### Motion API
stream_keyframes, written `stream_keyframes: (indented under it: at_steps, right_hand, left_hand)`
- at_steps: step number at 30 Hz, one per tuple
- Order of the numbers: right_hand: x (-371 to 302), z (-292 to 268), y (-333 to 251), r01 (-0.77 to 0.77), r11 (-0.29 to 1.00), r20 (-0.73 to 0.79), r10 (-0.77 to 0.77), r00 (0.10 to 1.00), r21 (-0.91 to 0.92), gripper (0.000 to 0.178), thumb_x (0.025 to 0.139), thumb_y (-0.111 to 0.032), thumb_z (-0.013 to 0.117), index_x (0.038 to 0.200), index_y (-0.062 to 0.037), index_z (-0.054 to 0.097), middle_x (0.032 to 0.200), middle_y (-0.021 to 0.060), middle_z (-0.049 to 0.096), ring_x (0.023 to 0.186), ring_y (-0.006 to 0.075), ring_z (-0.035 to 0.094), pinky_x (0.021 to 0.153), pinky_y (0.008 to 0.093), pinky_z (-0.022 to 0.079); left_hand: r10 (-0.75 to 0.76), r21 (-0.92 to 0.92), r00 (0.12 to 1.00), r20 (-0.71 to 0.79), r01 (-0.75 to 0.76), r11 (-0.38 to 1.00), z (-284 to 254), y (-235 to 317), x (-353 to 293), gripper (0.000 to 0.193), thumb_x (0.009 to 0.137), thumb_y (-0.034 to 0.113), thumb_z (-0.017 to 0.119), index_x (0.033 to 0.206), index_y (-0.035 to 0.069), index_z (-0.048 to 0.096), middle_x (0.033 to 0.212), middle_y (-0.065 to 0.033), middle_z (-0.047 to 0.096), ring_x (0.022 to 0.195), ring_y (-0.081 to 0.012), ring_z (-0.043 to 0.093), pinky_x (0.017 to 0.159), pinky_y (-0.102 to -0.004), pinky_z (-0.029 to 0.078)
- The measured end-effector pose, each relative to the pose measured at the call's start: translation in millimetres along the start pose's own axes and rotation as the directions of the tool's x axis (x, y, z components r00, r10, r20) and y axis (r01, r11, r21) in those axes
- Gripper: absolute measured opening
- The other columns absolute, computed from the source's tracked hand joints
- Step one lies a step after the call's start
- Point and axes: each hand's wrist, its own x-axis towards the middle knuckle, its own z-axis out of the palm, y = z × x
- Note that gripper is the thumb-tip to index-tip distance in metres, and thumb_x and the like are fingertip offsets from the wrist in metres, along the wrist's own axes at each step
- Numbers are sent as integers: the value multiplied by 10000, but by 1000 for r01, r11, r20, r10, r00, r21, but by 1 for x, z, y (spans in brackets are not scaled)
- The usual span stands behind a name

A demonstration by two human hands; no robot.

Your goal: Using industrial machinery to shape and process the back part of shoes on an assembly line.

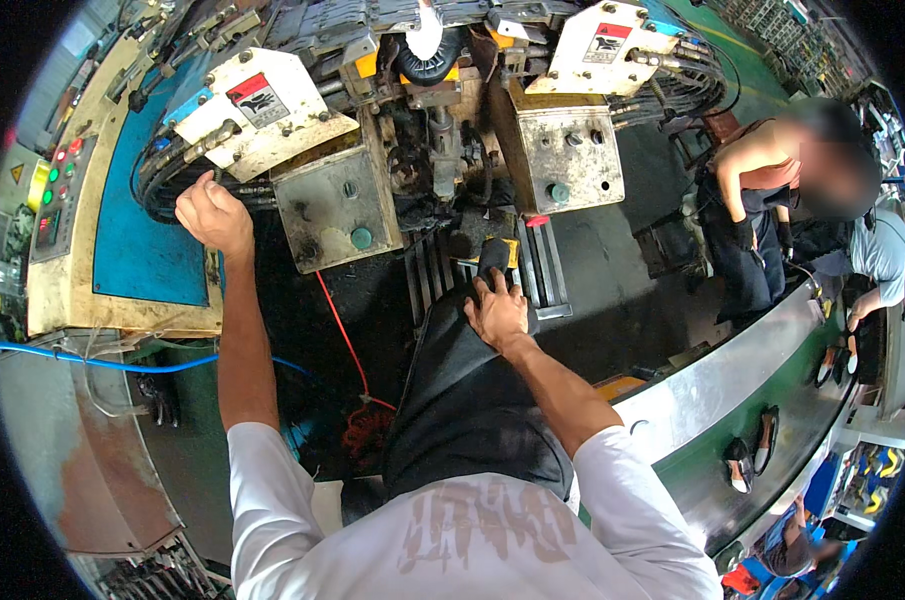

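the left hand is up in the air, just beside the thin dark hoses and near the left machine box. its fingers are curled in, and i cannot tell if something small is pinched in them. the right hand is low, over the knee of the dark trousers. its fingers are a bit bent and spread by a long black thing, and i cannot tell if they grip it or just rest there. that black thing is in front of the machine, between the two boxes. higher up, a black round thing sits in the middle of the machine.

the step in hand looks like hand work at the machine. a next move by the left hand would call for care, since hoses and hard metal are close.

the floor is dark, and a red cord runs over it. a cream cabinet with a blue panel stands on the left. on the right, black shoes lie on a green belt with a shiny metal edge. one person sits past it, and another in a light blue top reaches toward more shoes.
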Motion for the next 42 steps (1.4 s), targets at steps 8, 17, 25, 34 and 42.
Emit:
stream_keyframes:
  at_steps: [8, 17, 25, 34, 42]
  right_hand:
    - [0, 1, 5, 21, 997, 5, -22, 1000, 71, 592, 1034, -463, 605, 1566, -203, 592, 1711, 172, 388, 1387, 532, 510, 1163, 623, 450]
    - [-3, 1, 17, 1, 998, -37, 2, 999, 67, 567, 1023, -444, 623, 1532, -194, 614, 1677, 172, 429, 1365, 521, 530, 1136, 628, 470]
    - [-5, -6, 13, -7, 998, -38, 10, 999, 65, 560, 1031, -453, 627, 1530, -201, 611, 1670, 165, 427, 1346, 498, 541, 1128, 602, 481]
    - [-11, -4, 12, -8, 999, -51, 10, 999, 42, 582, 1032, -470, 609, 1565, -236, 593, 1724, 141, 365, 1359, 482, 523, 1138, 592, 465]
    - [-29, -11, 12, -30, 997, -84, 36, 996, 72, 601, 1027, -437, 631, 1584, -222, 563, 1754, 140, 326, 1455, 524, 460, 1183, 622, 432]
  left_hand:
    - [8, -15, 1000, 6, -8, 1000, 1, -6, -3, 188, 986, 137, 636, 1062, 89, 801, 1026, -130, 651, 993, -367, 613, 899, -518, 482]
    - [-22, 2, 1000, 12, 22, 1000, 4, -6, -5, 235, 983, 149, 615, 1123, 94, 796, 1101, -140, 668, 1057, -369, 605, 948, -525, 464]
    - [-32, 26, 999, 28, 31, 999, 2, -6, -7, 239, 1003, 161, 608, 1141, 91, 790, 1104, -145, 670, 1072, -367, 611, 961, -520, 468]
    - [122, 23, 992, 19, -122, 992, -4, -6, 3, 218, 1000, 122, 630, 1157, 68, 772, 1103, -148, 680, 1084, -366, 631, 967, -508, 501]
    - [-45, -82, 970, 240, 66, 994, -15, -3, 3, 308, 1007, 148, 673, 1290, 52, 743, 1292, -184, 676, 1184, -400, 619, 1040, -500, 502]
